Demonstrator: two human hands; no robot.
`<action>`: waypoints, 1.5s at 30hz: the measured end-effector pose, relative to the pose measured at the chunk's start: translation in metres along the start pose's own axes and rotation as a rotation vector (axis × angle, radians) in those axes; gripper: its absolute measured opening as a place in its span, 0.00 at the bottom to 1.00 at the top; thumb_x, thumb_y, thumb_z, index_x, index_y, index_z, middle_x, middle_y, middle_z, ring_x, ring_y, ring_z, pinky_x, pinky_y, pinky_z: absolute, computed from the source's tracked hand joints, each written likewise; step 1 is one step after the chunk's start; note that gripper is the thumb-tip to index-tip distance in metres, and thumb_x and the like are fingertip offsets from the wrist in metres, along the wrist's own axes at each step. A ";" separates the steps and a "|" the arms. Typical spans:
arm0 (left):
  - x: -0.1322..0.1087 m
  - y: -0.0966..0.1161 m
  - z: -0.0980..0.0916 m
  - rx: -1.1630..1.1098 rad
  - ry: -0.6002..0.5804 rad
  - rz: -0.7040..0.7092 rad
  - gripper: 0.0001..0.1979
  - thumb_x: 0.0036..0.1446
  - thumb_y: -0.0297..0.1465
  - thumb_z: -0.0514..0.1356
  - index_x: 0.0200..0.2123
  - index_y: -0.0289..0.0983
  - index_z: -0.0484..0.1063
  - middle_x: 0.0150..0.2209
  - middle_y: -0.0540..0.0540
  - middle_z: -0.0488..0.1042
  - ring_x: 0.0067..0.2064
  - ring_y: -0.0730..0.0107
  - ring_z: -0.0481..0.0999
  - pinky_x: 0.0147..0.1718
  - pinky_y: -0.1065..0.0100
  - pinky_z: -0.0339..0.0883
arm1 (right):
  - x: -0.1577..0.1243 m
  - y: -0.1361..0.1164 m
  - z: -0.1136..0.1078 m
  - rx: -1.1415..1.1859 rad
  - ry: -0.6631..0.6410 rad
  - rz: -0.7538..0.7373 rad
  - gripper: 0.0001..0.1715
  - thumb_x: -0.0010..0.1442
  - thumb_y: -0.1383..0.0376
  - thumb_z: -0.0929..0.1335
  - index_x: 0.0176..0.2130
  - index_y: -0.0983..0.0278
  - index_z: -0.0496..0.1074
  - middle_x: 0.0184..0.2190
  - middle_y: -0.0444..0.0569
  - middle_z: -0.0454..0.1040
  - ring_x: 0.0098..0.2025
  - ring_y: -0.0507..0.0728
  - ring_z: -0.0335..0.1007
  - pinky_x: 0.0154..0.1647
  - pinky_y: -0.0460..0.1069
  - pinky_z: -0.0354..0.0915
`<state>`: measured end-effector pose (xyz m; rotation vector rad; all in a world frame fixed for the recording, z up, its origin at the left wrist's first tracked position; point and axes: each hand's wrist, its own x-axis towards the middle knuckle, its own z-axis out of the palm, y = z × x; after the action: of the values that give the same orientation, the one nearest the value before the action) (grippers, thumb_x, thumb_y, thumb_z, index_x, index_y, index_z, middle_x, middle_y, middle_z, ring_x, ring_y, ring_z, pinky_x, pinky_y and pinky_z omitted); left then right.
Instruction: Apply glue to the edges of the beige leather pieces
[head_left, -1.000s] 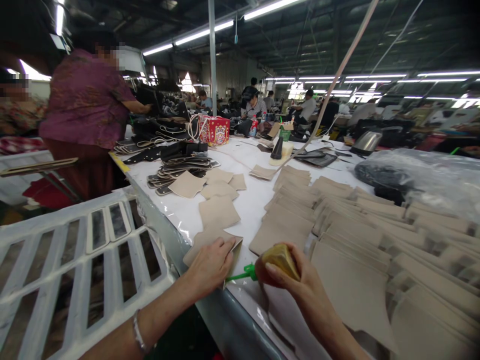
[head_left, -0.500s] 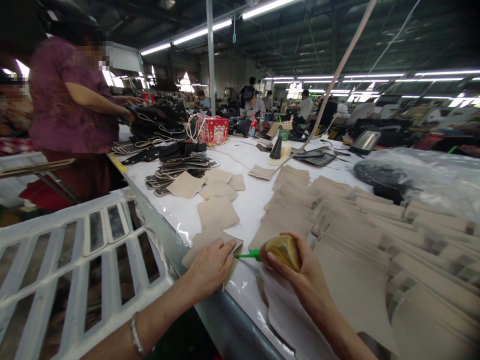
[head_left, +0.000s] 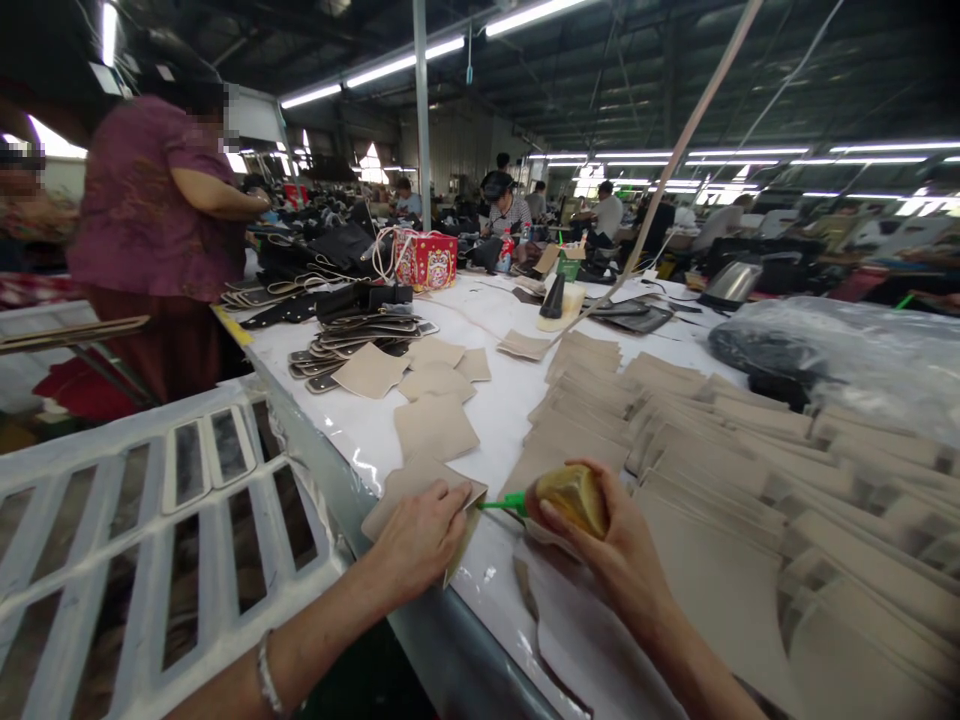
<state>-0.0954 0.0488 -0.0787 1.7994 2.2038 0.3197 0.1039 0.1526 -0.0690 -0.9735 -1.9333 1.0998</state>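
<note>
My left hand presses a folded beige leather piece down at the near edge of the white table, fingers pinching its right corner. My right hand is wrapped round a yellow glue bottle lying sideways. The bottle's green nozzle points left and touches the corner of the piece under my left fingers. Just beyond the bottle begins a spread of overlapping beige pieces.
More single beige pieces lie further up the table, then a stack of dark strips and a red patterned bag. A person in a purple top stands at the left. A white slatted rack adjoins the table's left edge. A clear plastic bag lies at the right.
The bottle in my right hand rose and moved a little further away, its nozzle sliding up along the piece's right edge to the corner. My left hand stayed on the piece.
</note>
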 end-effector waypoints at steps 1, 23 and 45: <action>0.000 0.000 0.000 -0.002 0.003 0.002 0.21 0.64 0.32 0.42 0.57 0.44 0.64 0.44 0.47 0.72 0.41 0.63 0.75 0.41 0.63 0.66 | -0.001 0.000 0.000 0.011 -0.029 0.012 0.31 0.53 0.48 0.72 0.49 0.58 0.62 0.36 0.44 0.71 0.36 0.60 0.69 0.37 0.52 0.64; 0.002 -0.003 0.004 -0.027 0.030 0.019 0.21 0.63 0.31 0.43 0.56 0.43 0.65 0.42 0.46 0.73 0.41 0.63 0.75 0.40 0.64 0.65 | 0.001 -0.003 0.000 -0.112 0.091 -0.037 0.32 0.53 0.45 0.71 0.50 0.58 0.63 0.38 0.45 0.71 0.37 0.60 0.68 0.39 0.53 0.63; -0.006 -0.062 -0.004 -0.038 0.321 -0.355 0.22 0.57 0.39 0.51 0.49 0.33 0.69 0.40 0.40 0.72 0.46 0.54 0.70 0.46 0.57 0.61 | -0.035 -0.009 -0.018 0.985 0.001 0.541 0.27 0.45 0.56 0.78 0.42 0.67 0.74 0.38 0.53 0.77 0.40 0.60 0.73 0.41 0.51 0.70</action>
<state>-0.1526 0.0302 -0.0958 1.3760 2.6571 0.6002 0.1335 0.1262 -0.0608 -0.8914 -0.8666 2.0517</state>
